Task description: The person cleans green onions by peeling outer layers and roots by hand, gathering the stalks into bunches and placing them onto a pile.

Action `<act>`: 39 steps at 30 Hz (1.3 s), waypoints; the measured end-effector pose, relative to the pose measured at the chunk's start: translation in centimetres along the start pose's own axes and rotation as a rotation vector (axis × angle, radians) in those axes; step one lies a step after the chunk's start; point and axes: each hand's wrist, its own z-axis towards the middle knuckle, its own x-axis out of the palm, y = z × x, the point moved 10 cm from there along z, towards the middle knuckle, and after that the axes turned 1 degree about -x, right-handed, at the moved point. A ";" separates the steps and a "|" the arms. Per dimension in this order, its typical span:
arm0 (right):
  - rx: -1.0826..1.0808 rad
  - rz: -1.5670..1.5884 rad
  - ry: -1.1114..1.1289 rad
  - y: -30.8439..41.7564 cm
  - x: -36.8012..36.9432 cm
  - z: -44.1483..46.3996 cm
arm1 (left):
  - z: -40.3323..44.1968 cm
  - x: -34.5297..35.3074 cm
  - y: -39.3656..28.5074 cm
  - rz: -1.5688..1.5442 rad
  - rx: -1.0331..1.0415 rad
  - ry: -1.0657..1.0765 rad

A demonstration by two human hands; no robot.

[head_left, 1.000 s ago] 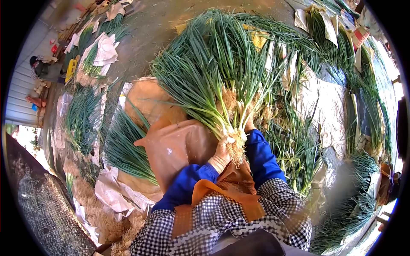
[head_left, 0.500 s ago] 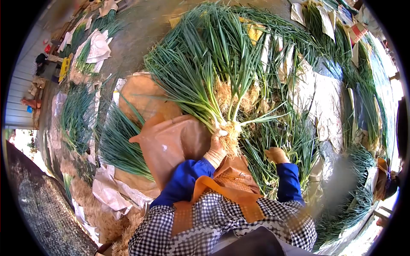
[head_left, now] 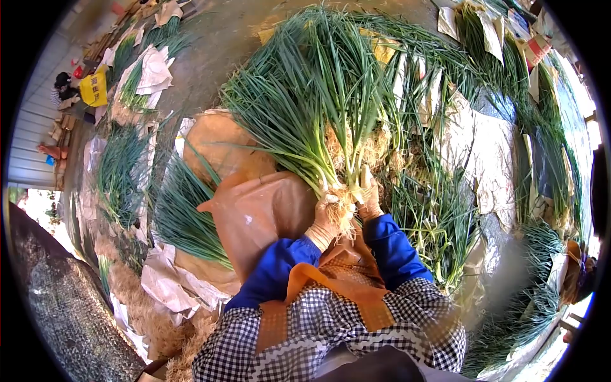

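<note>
In the head view, my left hand point(head_left: 324, 220) is closed around the root end of a bunch of green onions point(head_left: 313, 167). Pale, stringy roots point(head_left: 342, 215) spill out beside its thumb. My right hand point(head_left: 368, 200) grips the right side of the same bunch, its thumb pointing up along the white stems. Long green leaves fan away from both hands toward the top of the view. An orange-brown apron point(head_left: 267, 202) lies under the left forearm. Parts of the fingers of both hands are hidden by stems and roots.
Loose green onions point(head_left: 429, 223) lie on the ground to the right. A trimmed-looking pile point(head_left: 188, 207) rests at left, near a round brown mat or cushion point(head_left: 219, 149). Pale paper sheets point(head_left: 487, 153), further onion rows point(head_left: 121, 169) and a yellow bag point(head_left: 94, 88) surround the spot.
My right hand has come up and left from the loose onions to the bunch and now grips its right side. My left hand keeps its hold.
</note>
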 end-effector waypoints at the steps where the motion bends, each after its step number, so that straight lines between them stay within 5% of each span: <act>1: 0.155 0.057 0.011 -1.5 -0.3 0.2 | 0.1 0.2 0.0 0.006 0.000 0.012; 2: 0.316 0.115 0.022 -3.5 -0.8 0.0 | 0.1 0.6 0.1 0.001 0.004 0.012; 3: 0.477 0.565 0.125 -6.2 0.5 -0.1 | -0.2 0.6 -0.1 0.016 0.042 -0.031; 6: 0.504 0.141 -0.295 3.2 2.1 -5.4 | -0.3 -0.5 -1.1 0.032 0.101 -0.096; 8: 0.490 0.292 -0.092 2.0 0.6 -6.9 | 0.4 -1.3 -1.7 0.091 0.108 0.006; 9: 0.491 0.219 0.186 2.8 0.1 -8.0 | 0.0 0.0 -2.8 0.093 0.307 -0.229; 10: 0.484 0.151 0.462 4.0 -0.5 -9.2 | 0.9 0.1 -2.4 0.005 0.203 -0.036; 12: 0.575 -0.404 0.742 6.0 -2.6 -11.2 | 0.9 0.5 -1.9 -0.066 0.176 -0.062; 13: 0.457 -1.073 0.626 4.7 -6.5 -9.3 | 1.2 0.4 -1.6 -0.070 0.174 -0.056; 16: 0.366 -1.127 0.396 6.0 -6.5 -5.3 | 1.4 -1.3 -1.3 0.072 0.245 -0.169; 18: 0.251 -1.067 0.348 8.4 0.1 -4.5 | 0.8 -1.5 -1.1 0.176 0.211 -0.219; 19: -0.049 -1.253 0.344 5.8 -1.1 -2.5 | 0.8 -2.1 -0.8 0.208 0.132 -0.182; 22: -0.380 -1.289 0.397 7.5 4.3 -3.9 | 0.9 -4.2 -2.4 0.301 0.268 -0.320; 26: -0.280 -1.140 0.542 8.5 3.6 -7.2 | 0.4 -6.5 -2.0 0.376 0.261 -0.391; 27: -0.174 -1.276 0.756 7.6 3.0 -8.4 | 1.0 -6.3 -1.7 0.346 0.256 -0.336; 28: 0.050 -0.848 0.840 7.9 2.4 -10.4 | 1.6 -6.0 -1.5 0.316 0.253 -0.279; 30: 0.112 -0.926 1.007 7.8 0.7 -13.4 | 2.1 -6.4 -2.9 0.363 0.267 -0.321; 32: 0.124 -1.094 0.991 7.7 -2.7 -13.6 | 1.5 -3.3 -2.6 0.390 0.273 -0.267; 35: -0.031 -2.354 1.068 6.0 -6.0 -9.7 | 1.1 -0.4 -1.9 0.421 0.274 -0.271; 38: -0.210 -1.555 0.452 12.0 0.9 -3.9 | 2.4 -6.9 -1.6 0.485 0.220 -0.294; 39: -0.259 -1.506 0.475 11.8 2.7 -2.1 | 2.2 -5.0 -1.4 0.469 0.202 -0.272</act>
